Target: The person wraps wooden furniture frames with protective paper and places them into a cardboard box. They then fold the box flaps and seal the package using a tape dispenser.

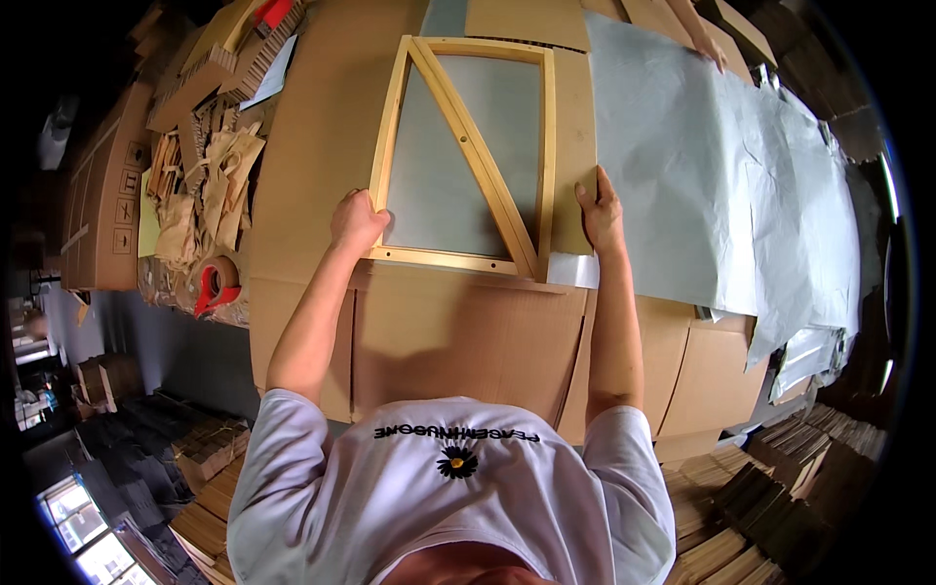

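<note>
Nearest, between the person's white shirt (448,487) and the wooden frame (473,159), lies a brown cardboard panel (468,341), with a shadow across it. The frame itself lies flat, its near rail toward the person and one diagonal brace running from its far left corner to its near right corner; a grey surface shows inside it, though whether that is fixed to the frame or only lies beneath, I cannot tell. The left hand (358,224) is at the frame's near left corner, its grip closed around the side rail, thumb inward. Beside the frame's near right corner is a small white piece (573,270), and just beyond that the right hand (604,216) rests at the outer edge of a cardboard strip (575,127) along the frame's right side; its thumb stands apart from the fingers, but whether that grip pinches the edge I cannot tell. The step in hand seems to be lining the frame up with the strip; the next move probably calls for a steady left hold while the right side is squared. Left of the frame are a red tape dispenser (230,296) and, beyond it, crumpled paper scraps (229,185); right of it spreads a grey sheet (663,146), with another person's hand (713,51) at its far edge.
</note>
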Demonstrator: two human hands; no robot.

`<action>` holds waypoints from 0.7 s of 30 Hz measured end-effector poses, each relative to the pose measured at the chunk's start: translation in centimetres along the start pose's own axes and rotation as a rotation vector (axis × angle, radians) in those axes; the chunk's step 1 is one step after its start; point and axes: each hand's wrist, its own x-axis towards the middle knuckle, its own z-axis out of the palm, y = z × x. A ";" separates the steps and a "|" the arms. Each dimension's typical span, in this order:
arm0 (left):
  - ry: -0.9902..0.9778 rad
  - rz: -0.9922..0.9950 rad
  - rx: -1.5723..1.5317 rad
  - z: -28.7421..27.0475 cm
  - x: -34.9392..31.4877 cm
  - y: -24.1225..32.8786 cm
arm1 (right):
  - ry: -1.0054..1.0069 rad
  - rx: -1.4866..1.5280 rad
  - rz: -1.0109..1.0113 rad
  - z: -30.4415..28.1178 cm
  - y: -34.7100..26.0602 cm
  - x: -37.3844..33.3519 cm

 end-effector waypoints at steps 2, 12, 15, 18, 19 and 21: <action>-0.005 0.008 0.011 0.2 0.4 -0.3 | 0.080 -0.047 -0.032 0.9 -0.2 0.0; 0.035 0.064 -0.047 2.5 1.3 -2.4 | 0.378 -0.303 -0.366 -0.2 1.3 -11.1; 0.004 0.035 -0.024 1.7 1.0 -1.1 | 0.140 -0.453 -0.492 2.3 1.0 -14.8; 0.009 0.056 0.039 1.1 0.7 -0.5 | 0.124 -0.573 -0.480 3.2 1.7 -13.6; 0.013 0.065 0.023 1.2 0.7 -0.5 | 0.130 -0.564 -0.428 3.6 2.1 -13.4; 0.022 0.061 0.016 1.1 0.9 -0.8 | 0.119 -0.564 -0.383 3.8 2.4 -13.1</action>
